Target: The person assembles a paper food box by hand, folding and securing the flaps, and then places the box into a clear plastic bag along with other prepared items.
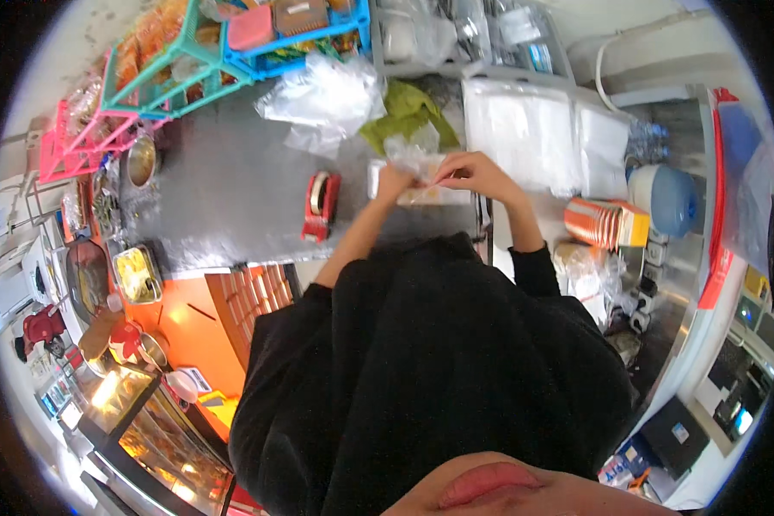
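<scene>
At the front edge of a dark counter, both hands work close together over a small transparent plastic bag (414,156). My left hand (396,182) is closed on the bag's near side. My right hand (476,175) pinches at its edge with thumb and forefinger, the other fingers curled. What the bag contains is too small to make out. Beneath the hands lies a pale, flat white-and-tan piece (443,196), partly covered. A green cloth (410,113) lies crumpled just beyond the bag. Left of my left forearm stands a red tape dispenser (319,206) with a roll in it.
Loose plastic bags (322,99) lie behind the dispenser, and stacked white bags (520,133) to the right. Blue (297,43) and green baskets (159,82) line the back left beside a grey bin (473,64). Orange-striped cartons (606,224) and a blue water jug (672,199) stand right.
</scene>
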